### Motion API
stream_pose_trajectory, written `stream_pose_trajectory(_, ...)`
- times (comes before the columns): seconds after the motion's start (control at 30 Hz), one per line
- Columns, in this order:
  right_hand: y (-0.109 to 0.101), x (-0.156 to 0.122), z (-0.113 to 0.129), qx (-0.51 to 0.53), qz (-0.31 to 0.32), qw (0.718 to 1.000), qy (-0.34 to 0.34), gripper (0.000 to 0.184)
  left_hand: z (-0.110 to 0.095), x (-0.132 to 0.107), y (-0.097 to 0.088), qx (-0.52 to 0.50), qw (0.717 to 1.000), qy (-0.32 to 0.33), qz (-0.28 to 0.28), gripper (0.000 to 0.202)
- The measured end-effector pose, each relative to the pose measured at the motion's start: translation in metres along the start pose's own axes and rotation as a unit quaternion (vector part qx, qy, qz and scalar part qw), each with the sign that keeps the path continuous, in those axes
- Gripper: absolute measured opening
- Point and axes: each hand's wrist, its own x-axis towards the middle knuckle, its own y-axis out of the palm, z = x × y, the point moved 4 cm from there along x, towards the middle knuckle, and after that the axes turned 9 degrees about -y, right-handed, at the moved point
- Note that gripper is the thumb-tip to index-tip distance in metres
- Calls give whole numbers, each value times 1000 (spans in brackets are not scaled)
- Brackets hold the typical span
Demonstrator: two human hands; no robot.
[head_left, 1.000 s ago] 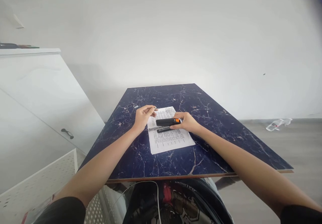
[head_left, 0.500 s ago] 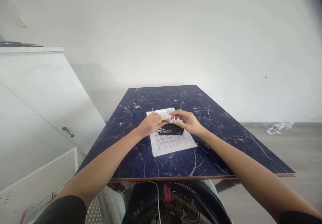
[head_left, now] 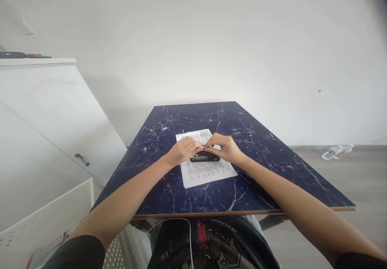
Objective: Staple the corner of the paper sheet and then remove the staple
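Observation:
A black stapler (head_left: 205,156) lies on printed paper sheets (head_left: 208,176), its metal part showing at the left end. Just over it, the fingertips of my left hand (head_left: 185,149) and my right hand (head_left: 225,147) come together. Both hands are closed in a pinch around a small, thin, light-coloured strip (head_left: 203,147), too small to name with certainty. My fingers hide the top of the stapler in part.
The dark blue marble-patterned table (head_left: 163,196) carries a small pale piece (head_left: 165,128) left of the paper. A white cabinet (head_left: 54,119) and a perforated white basket (head_left: 69,204) stand at the left. Clear plastic (head_left: 337,152) lies on the floor at right.
My right hand's fingers were spread and apart from the left; now they have closed in a pinch and meet the left fingertips at the small strip. The stapler and paper stay put.

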Motion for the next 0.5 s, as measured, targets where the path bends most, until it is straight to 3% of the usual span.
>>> stream_pose_trajectory(0.37, 0, -3, -11, 22, 30, 997, 73, 23, 6, 0, 1, -121, 988, -88, 30, 16)
stream_pose_trajectory(0.5, 0, -3, -12, 33, 23, 995, 94, 24, 3, 1, -1, -105, 992, -66, 23, 19)
